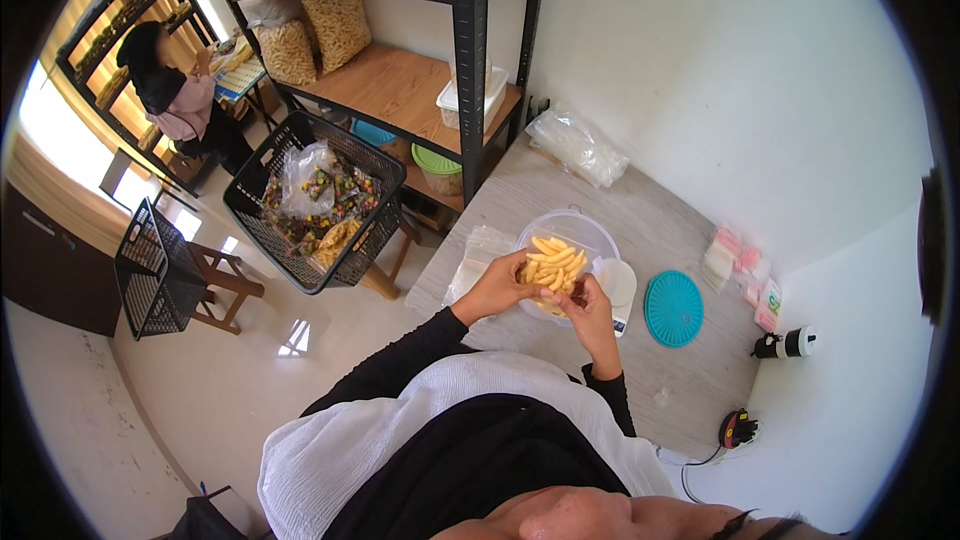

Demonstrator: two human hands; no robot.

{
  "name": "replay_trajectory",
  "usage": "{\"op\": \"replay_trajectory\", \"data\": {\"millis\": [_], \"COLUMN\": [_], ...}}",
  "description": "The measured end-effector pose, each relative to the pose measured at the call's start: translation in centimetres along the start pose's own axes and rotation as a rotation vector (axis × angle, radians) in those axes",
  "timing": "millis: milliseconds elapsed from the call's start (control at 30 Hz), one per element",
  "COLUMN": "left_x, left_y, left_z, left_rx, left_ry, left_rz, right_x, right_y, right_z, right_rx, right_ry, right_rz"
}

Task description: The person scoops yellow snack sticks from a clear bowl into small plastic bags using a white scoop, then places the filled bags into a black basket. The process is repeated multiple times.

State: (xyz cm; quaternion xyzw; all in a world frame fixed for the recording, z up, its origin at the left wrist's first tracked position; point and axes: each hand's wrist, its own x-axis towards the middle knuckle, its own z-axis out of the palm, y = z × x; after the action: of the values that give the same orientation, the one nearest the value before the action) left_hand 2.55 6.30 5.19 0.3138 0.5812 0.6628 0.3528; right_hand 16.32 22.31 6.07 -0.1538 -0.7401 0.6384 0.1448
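My left hand (501, 286) and my right hand (592, 315) grip a pack of yellow stick snacks (555, 264) from both sides. Its wrapping looks like clear plastic, though the film is hard to make out. Beneath the pack is a round translucent plastic tub (605, 235), largely covered by my hands. A white kitchen scale (619, 286) stands against the tub's right side, beyond my right hand. Left of the tub, near my left hand, lie clear plastic bags (480, 244). Farther right, a ribbed turquoise lid (674, 309) rests on the grey wood-grain table (652, 397).
A black plastic basket (315, 281) of bagged snacks stands left of the table. Behind it rises a metal-framed shelf (405, 82). More plastic bags (577, 146) lie by the wall. A bottle (784, 343) and a power socket reel (737, 429) edge the right side. A person (184, 101) works far left.
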Motion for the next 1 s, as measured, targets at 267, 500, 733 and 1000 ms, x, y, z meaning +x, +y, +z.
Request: {"op": "replay_trajectory", "data": {"millis": [267, 500, 733, 1000], "left_x": [-0.8, -1.3, -3.2, -5.2], "left_y": [1.4, -0.3, 0.7, -0.3], "left_z": [-0.1, -0.7, 0.0, -1.9], "left_rx": [0.037, 0.036, 0.115, 0.076], "left_ry": [0.010, -0.025, 0.011, 0.150], "left_rz": [-0.045, -0.151, -0.056, -0.101], "right_x": [0.0, 0.2, -0.2, 0.1], "right_y": [0.1, 1.2, 1.3, 0.2], "right_z": [0.2, 0.0, 0.7, 3.5], "right_rx": [-0.051, -0.003, -0.021, 0.000], "right_ry": [0.038, -0.019, -0.029, -0.093], "right_rz": [0.045, 0.010, 0.006, -0.070]}}
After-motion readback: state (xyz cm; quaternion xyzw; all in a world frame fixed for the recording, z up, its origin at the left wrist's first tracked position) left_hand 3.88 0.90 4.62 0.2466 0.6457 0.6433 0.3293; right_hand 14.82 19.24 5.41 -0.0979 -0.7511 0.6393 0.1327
